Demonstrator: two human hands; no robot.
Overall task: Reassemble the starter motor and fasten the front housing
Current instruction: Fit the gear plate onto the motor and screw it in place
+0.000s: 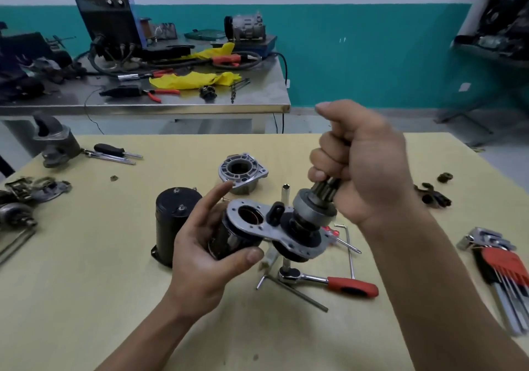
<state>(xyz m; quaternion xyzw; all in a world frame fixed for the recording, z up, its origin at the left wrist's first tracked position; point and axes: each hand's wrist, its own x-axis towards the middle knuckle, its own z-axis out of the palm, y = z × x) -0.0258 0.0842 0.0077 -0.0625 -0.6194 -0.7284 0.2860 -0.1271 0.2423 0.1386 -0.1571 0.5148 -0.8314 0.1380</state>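
My left hand [206, 244] holds the black starter body with its grey mounting plate [259, 222] above the table, thumb and fingers curled around the cylinder. My right hand [360, 164] grips the pinion drive gear [317, 201] by its toothed end, and the drive sits in the plate's right-hand opening. A black rubber lever piece [276, 213] stands on the plate between the two openings. The silver front housing [242, 171] lies on the table behind my hands. A black motor cylinder [171, 219] stands upright to the left.
A red-handled ratchet [337, 283] with an upright socket extension [285, 191] lies below the assembly, beside a hex key [294, 292] and a small screwdriver [343, 242]. A hex key set [498, 267] is at the right, screwdrivers [114, 153] and loose parts [34, 190] at the left.
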